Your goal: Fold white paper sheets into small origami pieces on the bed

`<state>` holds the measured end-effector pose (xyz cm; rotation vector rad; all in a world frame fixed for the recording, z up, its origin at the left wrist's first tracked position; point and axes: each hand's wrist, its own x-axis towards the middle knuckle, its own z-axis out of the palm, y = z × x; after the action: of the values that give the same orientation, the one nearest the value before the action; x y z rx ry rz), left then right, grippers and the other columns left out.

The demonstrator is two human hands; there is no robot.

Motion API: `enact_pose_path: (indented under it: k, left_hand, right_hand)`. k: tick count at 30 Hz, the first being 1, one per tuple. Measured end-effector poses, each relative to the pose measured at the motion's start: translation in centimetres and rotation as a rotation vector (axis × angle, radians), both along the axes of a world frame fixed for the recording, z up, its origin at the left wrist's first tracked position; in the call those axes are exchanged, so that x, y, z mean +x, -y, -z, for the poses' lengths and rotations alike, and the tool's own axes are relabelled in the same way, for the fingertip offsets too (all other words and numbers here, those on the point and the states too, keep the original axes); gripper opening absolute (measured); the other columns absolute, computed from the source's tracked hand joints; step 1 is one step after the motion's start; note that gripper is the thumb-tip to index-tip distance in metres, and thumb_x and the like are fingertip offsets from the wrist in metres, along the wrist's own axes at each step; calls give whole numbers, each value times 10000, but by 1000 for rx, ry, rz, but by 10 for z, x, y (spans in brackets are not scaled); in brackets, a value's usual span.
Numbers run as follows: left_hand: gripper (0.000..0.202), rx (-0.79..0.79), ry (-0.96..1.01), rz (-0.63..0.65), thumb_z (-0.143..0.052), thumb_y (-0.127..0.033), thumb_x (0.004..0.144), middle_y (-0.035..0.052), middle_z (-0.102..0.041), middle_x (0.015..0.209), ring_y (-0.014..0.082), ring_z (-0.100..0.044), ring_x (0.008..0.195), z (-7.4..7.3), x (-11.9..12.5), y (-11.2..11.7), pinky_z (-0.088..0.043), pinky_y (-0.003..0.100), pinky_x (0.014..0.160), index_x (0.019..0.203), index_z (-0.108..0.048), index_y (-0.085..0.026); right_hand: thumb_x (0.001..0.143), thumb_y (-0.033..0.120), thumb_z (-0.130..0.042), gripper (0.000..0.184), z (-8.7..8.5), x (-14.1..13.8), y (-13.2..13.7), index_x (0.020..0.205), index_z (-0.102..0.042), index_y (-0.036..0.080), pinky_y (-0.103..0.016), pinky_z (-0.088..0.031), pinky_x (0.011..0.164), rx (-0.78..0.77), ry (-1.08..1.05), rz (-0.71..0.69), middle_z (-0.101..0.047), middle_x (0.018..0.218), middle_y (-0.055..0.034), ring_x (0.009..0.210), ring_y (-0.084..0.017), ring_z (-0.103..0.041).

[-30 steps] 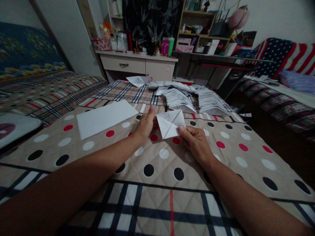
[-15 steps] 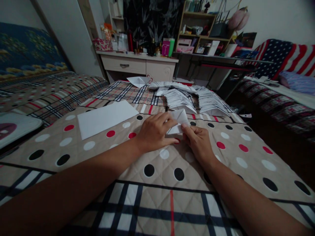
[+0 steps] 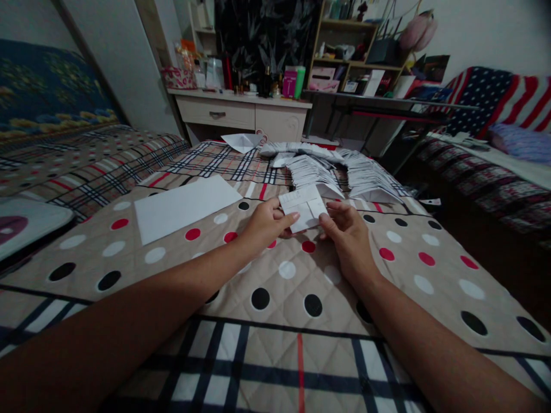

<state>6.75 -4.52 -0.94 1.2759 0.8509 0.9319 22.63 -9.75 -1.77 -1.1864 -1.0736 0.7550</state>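
Between my hands is a small folded piece of white paper (image 3: 305, 206), roughly square, with fold lines and overlapping flaps on its upper face. My left hand (image 3: 270, 221) pinches its left edge, thumb on top and fingers beneath. At the right edge, my right hand (image 3: 346, 232) grips the lower corner between its thumb and curled fingers. Just beyond the paper lie rows of folded white paper pieces (image 3: 314, 172), packed closely together. To the left, a stack of flat white paper sheets (image 3: 187, 207) rests on the bedspread.
A spotted, plaid bedspread (image 3: 275, 355) covers the bed under my arms. Another row of folded pieces (image 3: 372, 178) stands at the far right, and a loose folded paper (image 3: 241, 142) lies at the far edge. Beyond are a white dresser (image 3: 215, 112) and shelves.
The folded paper has been turned so its flapped face shows. My left hand has shifted from over the paper to its left edge; my right hand's fingers have spread slightly behind it.
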Motion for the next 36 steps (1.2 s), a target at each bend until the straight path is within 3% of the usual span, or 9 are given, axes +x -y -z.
enact_pose_path:
  k: [5, 10, 13, 16, 19, 22, 27, 32, 36]
  left_hand:
    - [386, -42, 16, 60, -762, -192, 702, 76, -722, 872, 155, -681, 674, -2, -3, 0, -544, 240, 556, 1044, -605, -110]
    - [330, -17, -51, 25, -790, -189, 656, 33, -698, 761, 122, -651, 617, 1, -14, -12, -504, 208, 547, 935, -631, -115]
    - [327, 28, -148, 57, -803, -175, 626, 27, -688, 729, 104, -632, 614, 5, -19, -20, -484, 197, 564, 911, -661, -102]
    - [321, 184, -245, 106, -808, -157, 595, 22, -688, 737, 98, -613, 627, 8, -18, -22, -480, 204, 589, 887, -685, -103]
    - [289, 334, -352, 110, -795, -143, 585, 10, -682, 722, 96, -585, 610, 7, -14, -20, -466, 215, 582, 856, -701, -108]
    - [206, 479, -451, 61, -781, -159, 596, -8, -656, 672, 95, -552, 580, 8, -12, -17, -416, 209, 539, 782, -702, -116]
    - [70, 678, -466, 95, -731, -152, 658, -17, -653, 650, 99, -569, 586, 16, -15, -19, -400, 207, 543, 711, -687, -140]
    - [207, 1022, -520, 222, -590, -3, 672, 5, -691, 756, 122, -623, 716, 14, -23, -22, -453, 230, 666, 726, -707, -165]
    - [192, 1225, -604, 258, -583, -24, 725, 21, -687, 819, 139, -633, 794, 10, -26, -20, -466, 249, 729, 755, -707, -167]
  right_hand:
    - [620, 334, -814, 485, -2, -1, 3, 1005, -550, 203, -196, -345, 406, -118, -63, -112, -640, 667, 37, 433, -73, -458]
    - [647, 339, -785, 401, 0, 2, 2, 963, -600, 176, -202, -337, 433, -204, -11, -263, -656, 679, 11, 482, -92, -502]
    - [702, 341, -729, 271, 3, 4, -1, 886, -627, 171, -230, -391, 485, -179, 158, -238, -658, 702, -5, 537, -113, -533]
    - [727, 323, -699, 214, 8, 8, -4, 886, -680, 182, -268, -442, 575, -166, 487, -120, -685, 781, -30, 652, -154, -585]
    - [698, 300, -727, 278, 13, 12, -6, 959, -708, 206, -289, -455, 632, -137, 702, -18, -696, 847, -30, 717, -172, -599]
    - [681, 260, -735, 318, 16, 12, -7, 993, -711, 207, -285, -455, 636, -88, 700, -12, -684, 824, -20, 715, -169, -597]
    - [684, 120, -654, 110, 13, 10, -4, 757, -707, 182, -274, -452, 626, -5, 630, -96, -668, 740, -23, 699, -166, -605]
    - [636, -30, -532, 295, 8, 10, -1, 713, -718, 186, -285, -463, 699, 145, 739, -191, -661, 784, -39, 768, -171, -611]
    - [635, -48, -509, 325, 7, 10, 1, 698, -723, 188, -292, -462, 710, 173, 868, -201, -656, 817, -48, 799, -180, -604]
